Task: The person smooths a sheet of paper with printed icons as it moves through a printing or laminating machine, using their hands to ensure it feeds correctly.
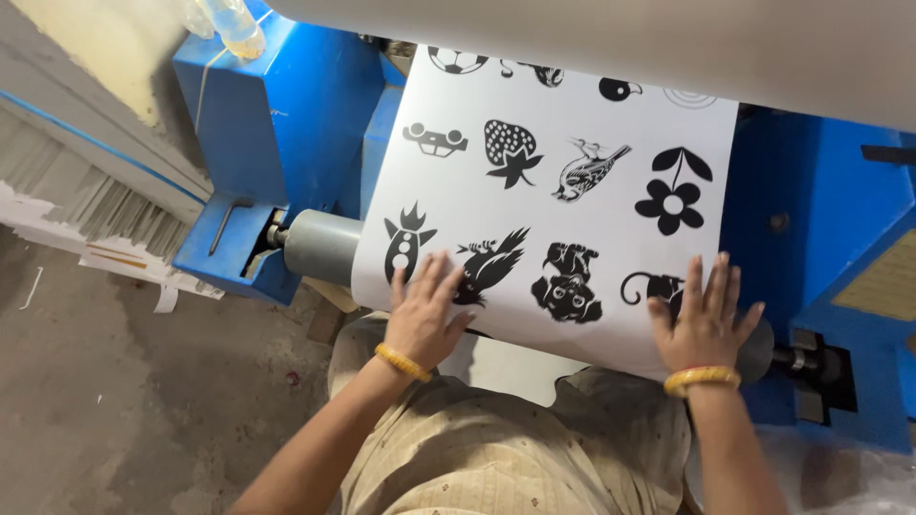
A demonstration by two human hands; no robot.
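White sheet [572, 162] with black animal, fruit and flower shapes printed on it hangs over the grey roller [320, 246] of the blue machine [286, 124], and I see it run from the far side down toward me. Its long direction goes far to near; the roller axis lies left to right, across it. My left hand [426, 310] lies flat on the near left part of the sheet, fingers spread, beside a printed bird. My right hand [704, 319] lies flat on the near right edge, also spread. Both hands are open and well apart, they press and do not grip anything. The sheet is directly under both palms, so neither hand is nearer. Each wrist carries a yellow bangle [402, 361].
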